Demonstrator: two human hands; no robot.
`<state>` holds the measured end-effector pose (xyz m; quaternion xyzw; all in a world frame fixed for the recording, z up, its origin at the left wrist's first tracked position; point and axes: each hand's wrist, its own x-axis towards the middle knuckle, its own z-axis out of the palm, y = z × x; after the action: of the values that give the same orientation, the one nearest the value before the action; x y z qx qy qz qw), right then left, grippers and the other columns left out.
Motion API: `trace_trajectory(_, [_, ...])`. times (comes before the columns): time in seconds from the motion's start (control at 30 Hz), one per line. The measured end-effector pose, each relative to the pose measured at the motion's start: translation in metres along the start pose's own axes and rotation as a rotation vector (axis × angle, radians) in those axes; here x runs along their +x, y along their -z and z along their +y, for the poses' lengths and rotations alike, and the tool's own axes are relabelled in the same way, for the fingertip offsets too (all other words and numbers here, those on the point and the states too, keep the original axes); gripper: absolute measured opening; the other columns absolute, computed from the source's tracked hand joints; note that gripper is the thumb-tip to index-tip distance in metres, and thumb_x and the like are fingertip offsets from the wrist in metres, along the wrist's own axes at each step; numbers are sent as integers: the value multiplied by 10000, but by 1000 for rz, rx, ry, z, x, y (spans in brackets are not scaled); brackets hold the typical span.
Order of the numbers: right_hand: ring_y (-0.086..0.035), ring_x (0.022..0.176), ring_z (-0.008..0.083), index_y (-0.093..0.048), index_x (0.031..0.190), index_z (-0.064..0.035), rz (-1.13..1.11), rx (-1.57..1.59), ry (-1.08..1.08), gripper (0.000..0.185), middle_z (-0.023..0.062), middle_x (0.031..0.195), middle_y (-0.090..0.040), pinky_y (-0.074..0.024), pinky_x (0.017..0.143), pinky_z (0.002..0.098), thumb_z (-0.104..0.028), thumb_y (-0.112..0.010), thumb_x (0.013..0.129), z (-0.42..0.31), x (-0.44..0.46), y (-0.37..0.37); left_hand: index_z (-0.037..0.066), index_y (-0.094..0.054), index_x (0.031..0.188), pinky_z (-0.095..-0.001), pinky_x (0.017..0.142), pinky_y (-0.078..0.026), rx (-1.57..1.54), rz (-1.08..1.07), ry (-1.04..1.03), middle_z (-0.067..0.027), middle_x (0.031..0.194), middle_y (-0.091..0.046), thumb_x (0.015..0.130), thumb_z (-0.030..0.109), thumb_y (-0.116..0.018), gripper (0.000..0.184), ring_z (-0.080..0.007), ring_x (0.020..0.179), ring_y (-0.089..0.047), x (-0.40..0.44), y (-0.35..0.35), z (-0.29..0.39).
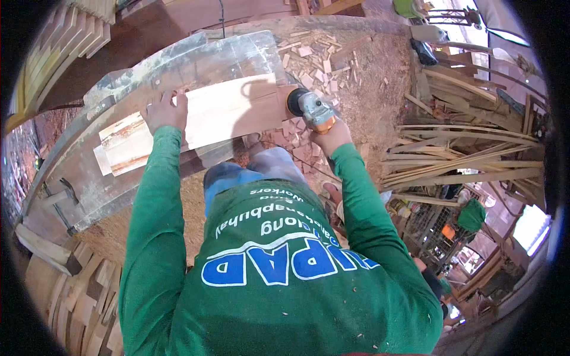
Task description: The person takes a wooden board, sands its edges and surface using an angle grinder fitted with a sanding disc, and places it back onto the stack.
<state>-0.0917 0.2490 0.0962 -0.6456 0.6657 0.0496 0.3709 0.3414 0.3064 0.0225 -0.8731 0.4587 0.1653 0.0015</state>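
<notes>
Floor (380,89): brown, covered in sawdust, with wood offcuts (306,78) scattered beyond the right end of the table (178,65). Table surface: dusty and stained with pale patches. Boards (74,26) stacked at upper left; further timber (83,302) piled at lower left. Right side: long, thin wood strips (469,151) heaped in layers, near a wire mesh frame (436,222) and a green bundle (472,215). Lighting: bright daylight at upper right and through an opening (531,230) at lower right.

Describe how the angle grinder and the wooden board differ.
The angle grinder is grey and orange; the wooden board is pale with brown patches. The grinder is compact, while the board is long and flat. The right hand grips the grinder, but the left hand rests on the board. Each has a hand on it.
</notes>
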Motion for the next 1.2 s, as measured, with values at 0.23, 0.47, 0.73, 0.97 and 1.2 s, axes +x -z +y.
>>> trace_trajectory(0.23, [-721, 992, 400, -714, 1111, -52, -70, -98, -67, 548, 218, 1037, -750, -585, 874, 462, -390, -853, 702, -14, 51, 13, 198, -710, 1267, -550, 1172, -283, 30, -30, 5, -96, 1349, -652, 990, 567, -453, 528, -338, 1286, -571, 1, 3, 1])
trace_trajectory(0.47, [-721, 1016, 396, -698, 1165, -66, -56, -106, -66, 530, 204, 1057, -754, -580, 904, 451, -347, -823, 733, -12, 5, 9, 192, -719, 1231, -522, 1167, -283, 6, -25, 7, -97, 1326, -660, 995, 560, -449, 514, -335, 1269, -578, -4, 7, 2])
trace_trajectory(0.73, [-710, 1063, 385, -688, 1161, -52, -51, -61, 20, 510, 204, 1101, -747, -570, 924, 453, -319, -811, 744, -6, -20, 3, 179, -722, 1202, -516, 1138, -289, 37, 71, -35, -103, 1292, -659, 1005, 570, -427, 528, -342, 1240, -593, -4, 0, 1])
trace_trajectory(0.97, [-732, 987, 372, -723, 1105, -41, -32, -102, 4, 541, 210, 1023, -757, -585, 863, 443, -390, -847, 710, -29, 42, 16, 180, -727, 1178, -507, 1120, -295, 8, 49, -34, -97, 1276, -658, 1002, 559, -435, 510, -332, 1206, -606, -3, 5, 1])
trace_trajectory(1.2, [-736, 1006, 369, -723, 1117, -41, -50, -21, 79, 533, 202, 1044, -761, -580, 889, 440, -381, -840, 723, -5, 31, 5, 168, -729, 1151, -491, 1099, -308, -13, 48, -53, -94, 1249, -661, 1000, 540, -451, 489, -302, 1193, -611, -4, 3, -1])
